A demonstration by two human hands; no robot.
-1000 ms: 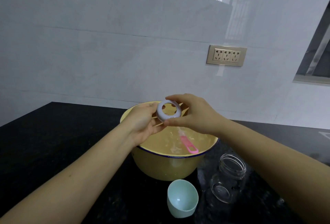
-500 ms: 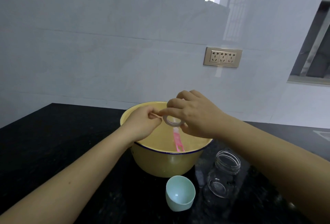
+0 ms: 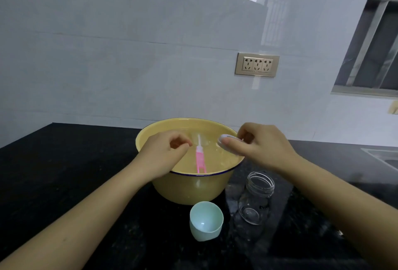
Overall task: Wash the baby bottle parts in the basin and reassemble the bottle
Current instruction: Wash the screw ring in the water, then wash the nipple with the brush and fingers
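Note:
A yellow basin (image 3: 189, 190) with a dark blue rim stands on the black counter and holds water. A pink-handled brush (image 3: 200, 160) lies in it. My right hand (image 3: 258, 147) pinches the white bottle collar ring (image 3: 224, 140) over the basin's right side. My left hand (image 3: 165, 153) hovers over the basin's left side, fingers loosely curled, holding nothing. In front of the basin, the clear glass bottle body (image 3: 256, 201) stands upright without a top. The pale green cap (image 3: 205, 221) lies tilted beside it, its opening facing me.
The black counter (image 3: 64, 183) runs left and right against a white tiled wall. A triple wall socket (image 3: 257, 64) sits above the basin. A window is at the upper right, and a sink edge (image 3: 383, 157) shows at the far right.
Both hands held the ring together over the basin before. Now my left hand has let go and moved left, while my right hand has carried the ring to the right.

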